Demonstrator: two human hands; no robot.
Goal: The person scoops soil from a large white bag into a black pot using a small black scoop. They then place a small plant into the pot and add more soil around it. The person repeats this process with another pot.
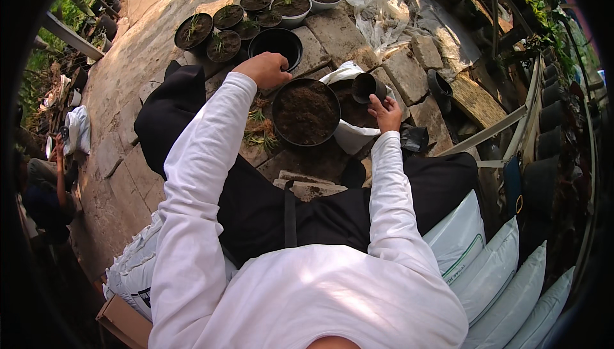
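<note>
The right hand (385, 114) has its grip closed on a small black pot (366, 87), with the fingers and thumb on its side. The small pot is above an open white sack (354, 137) with brown soil inside. The left hand (265, 69) is by the near edge of an empty black pot (276, 47). Its fingers point down and are partly hidden, so I cannot tell if its grip is apart or together.

A big black pot (307, 112) full of brown soil sits between the two arms, just left of the white sack. Loose green plants (261, 137) lie on the ground to the left of the big pot. Past the left hand there is a bunch of pots with little plants (224, 29), some black and some white. Flat paving stones (131, 179) cover the ground. A crumpled clear plastic sheet (390, 16) lies at the far right. Plump white bags (457, 231) are beside the person at the lower right. Another person (48, 199) in dark clothes is at the left edge, well apart from the pots.
</note>
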